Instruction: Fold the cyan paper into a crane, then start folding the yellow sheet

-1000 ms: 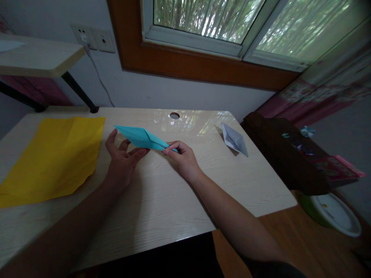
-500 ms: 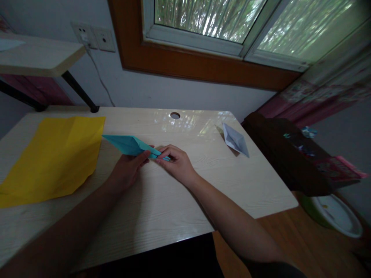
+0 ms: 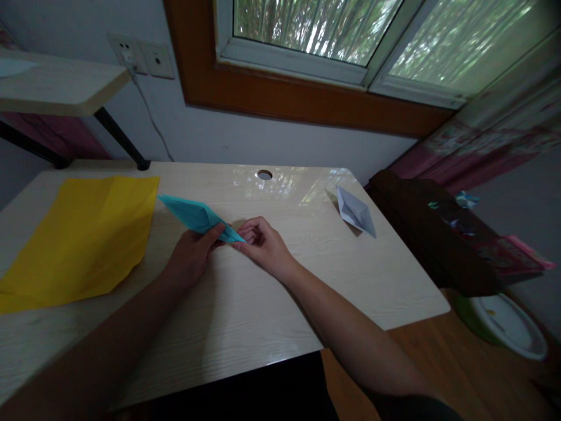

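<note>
Folded teal paper (image 3: 197,217), long axis running far-left to near-right, far tip toward yellow sheet (image 3: 79,237), left hand (image 3: 193,254) fingers pinching its near half, right hand (image 3: 263,248) fingertips gripping its near tip

The folded teal paper (image 3: 199,217) looks matt and creased; the table (image 3: 272,292) is pale wood-grain laminate, glossy.

A pale wood-grain worktop (image 3: 245,316) with a round cable hole (image 3: 264,174) stands against a grey wall (image 3: 245,131). Beyond the fingers, a window (image 3: 350,35) in a brown wooden frame admits dim daylight. Wall sockets (image 3: 142,55) sit far left; a wooden floor (image 3: 460,374) shows at the right.
</note>
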A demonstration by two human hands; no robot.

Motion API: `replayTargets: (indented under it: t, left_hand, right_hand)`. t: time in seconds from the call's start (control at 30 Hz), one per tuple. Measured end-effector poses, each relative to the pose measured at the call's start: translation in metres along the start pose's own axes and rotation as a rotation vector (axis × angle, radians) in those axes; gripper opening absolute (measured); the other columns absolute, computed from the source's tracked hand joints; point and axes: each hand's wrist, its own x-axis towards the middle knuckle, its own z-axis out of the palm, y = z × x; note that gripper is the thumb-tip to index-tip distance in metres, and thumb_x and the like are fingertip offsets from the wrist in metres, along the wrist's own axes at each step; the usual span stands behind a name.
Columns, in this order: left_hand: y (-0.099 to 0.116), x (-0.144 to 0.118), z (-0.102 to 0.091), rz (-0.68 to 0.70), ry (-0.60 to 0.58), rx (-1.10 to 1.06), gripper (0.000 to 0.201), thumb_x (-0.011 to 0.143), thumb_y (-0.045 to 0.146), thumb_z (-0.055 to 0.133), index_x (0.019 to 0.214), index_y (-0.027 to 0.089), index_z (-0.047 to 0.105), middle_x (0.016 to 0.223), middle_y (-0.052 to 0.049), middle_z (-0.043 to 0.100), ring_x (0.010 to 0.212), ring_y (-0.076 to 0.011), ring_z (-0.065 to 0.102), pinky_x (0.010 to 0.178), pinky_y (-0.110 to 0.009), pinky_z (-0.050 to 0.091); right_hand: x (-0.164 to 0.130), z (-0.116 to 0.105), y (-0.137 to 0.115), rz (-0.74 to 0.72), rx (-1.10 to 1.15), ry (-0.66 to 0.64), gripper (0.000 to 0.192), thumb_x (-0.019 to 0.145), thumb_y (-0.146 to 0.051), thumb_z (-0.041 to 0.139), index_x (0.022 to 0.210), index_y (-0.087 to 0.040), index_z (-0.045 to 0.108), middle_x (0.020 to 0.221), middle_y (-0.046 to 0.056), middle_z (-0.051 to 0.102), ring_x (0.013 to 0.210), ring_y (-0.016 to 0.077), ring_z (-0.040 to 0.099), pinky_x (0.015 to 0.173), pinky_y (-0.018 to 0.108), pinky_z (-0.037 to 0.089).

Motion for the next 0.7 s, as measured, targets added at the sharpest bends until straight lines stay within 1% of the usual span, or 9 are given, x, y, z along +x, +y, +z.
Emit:
replayTargets:
  t: [0.1,0.23,0.3,0.47,0.57,0.7]
  left_hand:
    - [0.000,-0.001,0.001,-0.007,-0.050,0.001,0.030,0.077,0.046,0.082,0.080,0.017,0.075,0.084,-0.005,0.078,0.076,-0.0197,0.070,0.075,-0.032,0.058]
    - [0.004,-0.004,0.006,-0.017,-0.122,-0.016,0.037,0.071,0.048,0.086,0.091,0.017,0.078,0.094,-0.008,0.079,0.087,-0.0225,0.072,0.082,-0.035,0.057]
    - [0.005,-0.005,0.006,-0.018,-0.132,0.023,0.040,0.069,0.050,0.086,0.090,0.017,0.078,0.095,-0.009,0.079,0.088,-0.0237,0.072,0.084,-0.036,0.057]
    - [0.001,-0.002,0.003,-0.001,-0.117,0.075,0.034,0.070,0.048,0.085,0.082,0.018,0.077,0.086,-0.006,0.078,0.080,-0.0211,0.069,0.078,-0.033,0.056]
    - [-0.003,0.001,0.001,0.001,-0.082,0.091,0.029,0.072,0.046,0.084,0.078,0.019,0.076,0.081,-0.004,0.077,0.077,-0.0197,0.068,0.075,-0.030,0.055]
    - [-0.005,0.002,-0.001,-0.004,-0.037,0.106,0.028,0.074,0.045,0.082,0.075,0.018,0.076,0.076,-0.003,0.076,0.074,-0.0183,0.067,0.072,-0.029,0.053]
  right_hand:
    - [0.001,0.000,-0.001,-0.009,0.056,-0.020,0.035,0.081,-0.040,0.081,0.105,-0.023,0.063,0.095,0.002,0.069,0.083,0.0139,0.064,0.076,0.029,0.052]
    - [0.003,0.000,0.000,0.034,0.117,-0.010,0.032,0.079,-0.039,0.082,0.101,-0.022,0.065,0.090,0.001,0.070,0.081,0.0138,0.065,0.077,0.029,0.052]
    - [0.004,0.000,0.002,0.045,0.162,-0.004,0.031,0.079,-0.038,0.083,0.099,-0.022,0.066,0.088,0.000,0.070,0.080,0.0135,0.065,0.077,0.028,0.052]
    - [0.006,-0.001,0.002,0.092,0.169,-0.031,0.030,0.076,-0.041,0.084,0.091,-0.021,0.067,0.084,0.000,0.070,0.077,0.0136,0.064,0.072,0.027,0.050]
    - [0.005,-0.001,-0.002,0.126,0.110,-0.058,0.031,0.078,-0.045,0.082,0.087,-0.020,0.065,0.080,0.000,0.069,0.073,0.0133,0.062,0.067,0.026,0.047]
    - [0.004,-0.001,-0.005,0.133,-0.006,-0.076,0.030,0.080,-0.045,0.079,0.083,-0.019,0.067,0.076,0.000,0.069,0.067,0.0119,0.057,0.063,0.025,0.044]
